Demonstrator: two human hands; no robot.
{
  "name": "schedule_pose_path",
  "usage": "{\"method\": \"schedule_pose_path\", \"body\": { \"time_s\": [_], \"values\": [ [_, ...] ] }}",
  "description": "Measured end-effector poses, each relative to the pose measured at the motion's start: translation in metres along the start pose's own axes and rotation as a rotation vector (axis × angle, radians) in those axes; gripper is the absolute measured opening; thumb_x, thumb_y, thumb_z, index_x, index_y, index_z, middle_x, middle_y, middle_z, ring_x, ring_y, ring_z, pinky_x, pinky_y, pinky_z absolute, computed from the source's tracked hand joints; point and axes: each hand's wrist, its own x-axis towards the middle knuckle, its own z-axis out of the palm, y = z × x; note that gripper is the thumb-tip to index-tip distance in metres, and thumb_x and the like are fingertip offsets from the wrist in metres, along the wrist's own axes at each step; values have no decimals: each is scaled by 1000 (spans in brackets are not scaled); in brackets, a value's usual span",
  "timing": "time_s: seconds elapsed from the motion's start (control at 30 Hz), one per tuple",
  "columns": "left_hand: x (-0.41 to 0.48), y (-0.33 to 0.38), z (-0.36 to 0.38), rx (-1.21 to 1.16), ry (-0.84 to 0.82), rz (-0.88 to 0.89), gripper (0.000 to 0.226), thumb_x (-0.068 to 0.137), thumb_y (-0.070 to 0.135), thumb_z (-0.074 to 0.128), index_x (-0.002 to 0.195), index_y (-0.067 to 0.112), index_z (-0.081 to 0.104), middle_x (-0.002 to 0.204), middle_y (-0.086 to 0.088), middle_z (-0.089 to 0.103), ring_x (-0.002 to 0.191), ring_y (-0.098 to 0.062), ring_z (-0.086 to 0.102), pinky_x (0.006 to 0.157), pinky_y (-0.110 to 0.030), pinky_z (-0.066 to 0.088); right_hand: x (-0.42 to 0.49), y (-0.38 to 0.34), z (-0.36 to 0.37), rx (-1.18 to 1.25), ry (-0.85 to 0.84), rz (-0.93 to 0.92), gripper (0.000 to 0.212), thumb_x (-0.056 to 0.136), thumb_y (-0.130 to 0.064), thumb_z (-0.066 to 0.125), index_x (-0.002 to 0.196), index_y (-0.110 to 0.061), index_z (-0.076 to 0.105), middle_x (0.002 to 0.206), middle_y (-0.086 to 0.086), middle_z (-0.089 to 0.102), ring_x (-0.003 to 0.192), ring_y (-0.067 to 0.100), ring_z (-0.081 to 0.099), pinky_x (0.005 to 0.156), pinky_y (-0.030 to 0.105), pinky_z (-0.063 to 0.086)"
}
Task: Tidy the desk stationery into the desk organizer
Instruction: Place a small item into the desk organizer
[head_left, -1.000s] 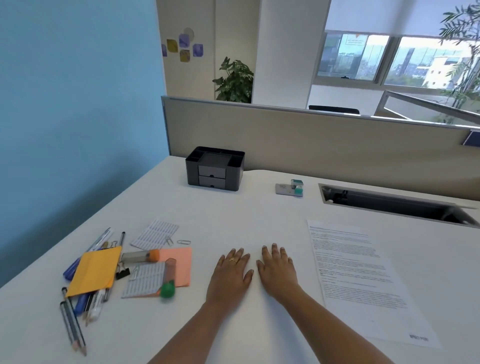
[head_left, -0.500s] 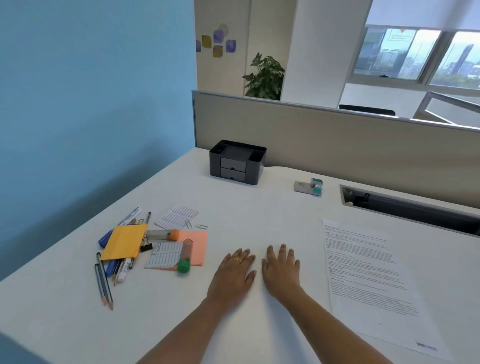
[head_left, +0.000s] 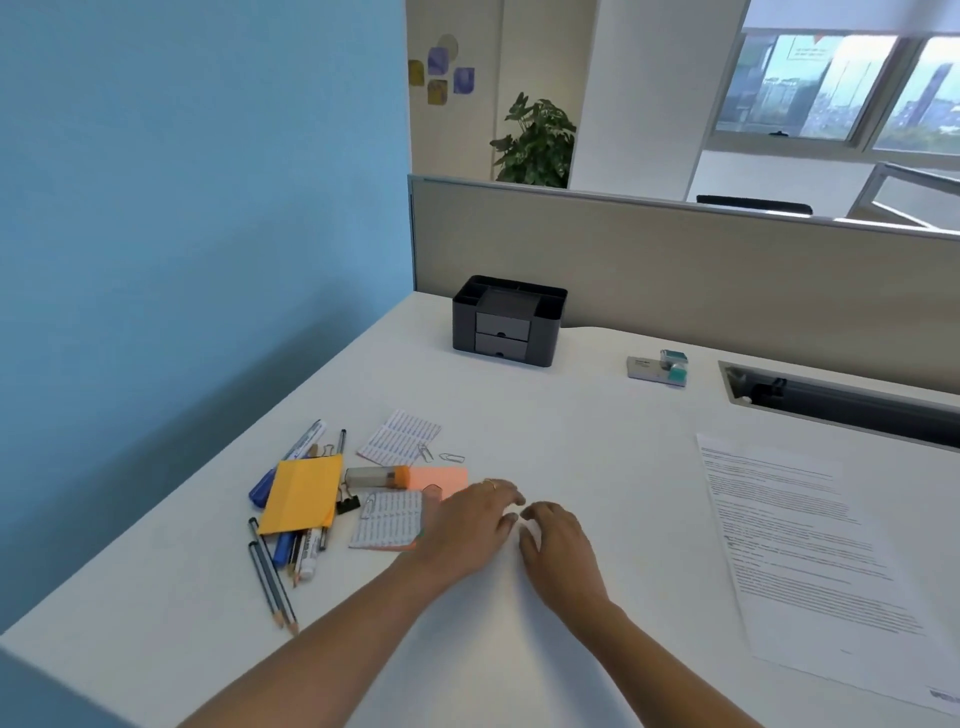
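A black desk organizer with two small drawers stands at the back of the white desk. Loose stationery lies front left: a yellow pad over pens and markers, two pencils, an orange-capped tube, a pink note, two label sheets, paper clips and a binder clip. My left hand hovers over the pink note's right part, fingers loosely bent, and hides most of a second tube. My right hand sits beside it, fingers loosely curled, holding nothing.
A printed sheet lies at the right. A small grey and teal stapler-like item sits near the back, beside a cable slot in the desk. A beige partition closes the far edge and a blue wall runs along the left.
Both hands have lifted off the desk where they lay flat. My left hand has slid left over the pink note and the green-capped tube. The view has turned left.
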Motion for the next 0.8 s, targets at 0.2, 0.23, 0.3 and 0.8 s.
{"method": "schedule_pose_path", "body": {
  "time_s": [0.2, 0.23, 0.3, 0.8],
  "values": [
    [-3, -87, -53, -84, 79, -74, 28, 90, 18, 55, 118, 18, 58, 128, 4, 56, 119, -15, 51, 98, -28, 39, -1, -65, 24, 114, 87, 13, 23, 93, -33, 48, 106, -16, 57, 107, -5, 60, 104, 13, 50, 81, 17, 36],
    [-3, -100, -58, -74, 47, -105, 31, 89, 19, 57, 120, 18, 56, 130, 3, 55, 121, -16, 50, 99, -28, 38, 1, -74, 27, 104, 79, 21, 26, 92, -40, 47, 102, -17, 56, 103, -5, 60, 99, 13, 50, 78, 18, 38],
    [-4, -121, -63, -28, -54, -146, 44, 86, 26, 62, 128, 17, 50, 136, 0, 50, 126, -17, 44, 101, -29, 35, 4, -90, 31, 55, 50, 40, 33, 89, -50, 48, 99, -18, 51, 99, -4, 57, 90, 13, 48, 72, 22, 41],
    [7, -151, -65, 48, -60, 2, 35, 90, 25, 55, 124, 20, 56, 121, -2, 61, 112, -19, 55, 87, -30, 43, 17, -114, 40, -16, 32, 222, 24, 84, -27, 57, 92, -18, 36, 86, -3, 50, 70, 12, 46, 50, 17, 32]
  ]
}}
